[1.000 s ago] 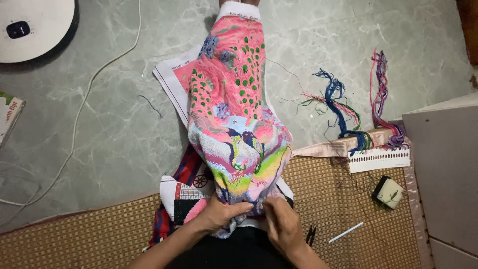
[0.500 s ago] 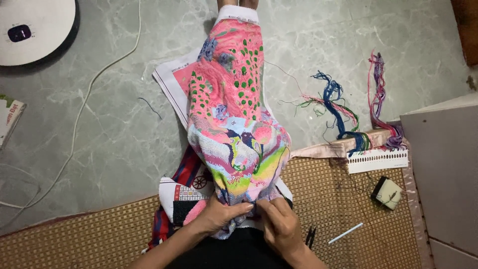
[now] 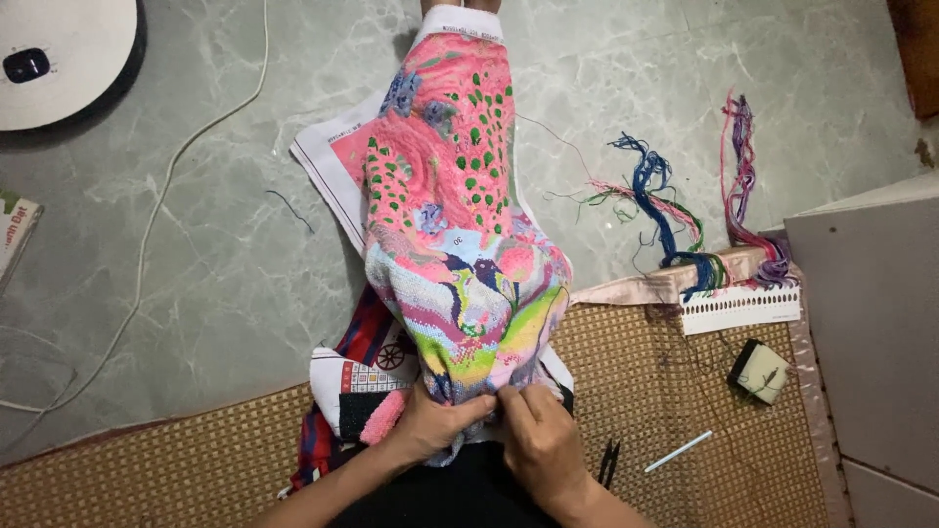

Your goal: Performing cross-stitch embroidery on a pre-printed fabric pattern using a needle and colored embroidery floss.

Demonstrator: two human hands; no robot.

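A large colourful cross-stitch cloth point(image 3: 455, 225), mostly pink with green dots and two birds, lies draped over my outstretched leg. My left hand point(image 3: 430, 422) pinches its near edge from the left. My right hand point(image 3: 540, 442) grips the same edge from the right, fingers closed on the fabric; whether a needle is in them I cannot tell. Both hands touch each other at the cloth's lower edge.
Bundles of coloured thread point(image 3: 675, 215) lie on the marble floor at right, by a white thread organiser card point(image 3: 740, 308). Small scissors point(image 3: 608, 462), a white pen point(image 3: 678, 451) and a small box point(image 3: 758, 370) rest on the woven mat point(image 3: 147, 460). A white round device point(image 3: 59, 59) and a cable point(image 3: 186, 156) are at left.
My hands have shifted slightly along the cloth's near edge; the cloth and everything around stay put.
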